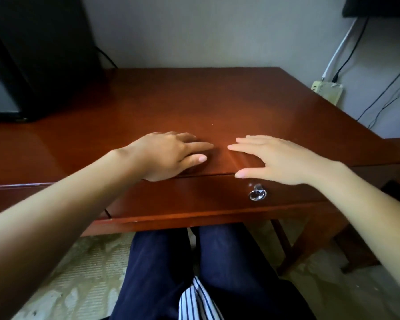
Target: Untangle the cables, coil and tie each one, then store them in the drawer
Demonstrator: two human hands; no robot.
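Although the task's cables show nowhere in view, the drawer (194, 199) sits shut under the desk (194, 100) edge, and its ring pull (257, 194) is the only hold on it. Up and left of the pull, the left hand (171, 155) lies flat on the desk, fingers straight, gripping nothing. Just above the pull, the right hand (275, 158) is spread the same way. The wooden front looks rigid and should slide; the small shiny ring wants a pinch. Far up-left of the pull stands a black box (39, 54); up-right are a power strip (328, 92) and wall cords (346, 56). The knees (217, 262) below the pull may block the drawer.
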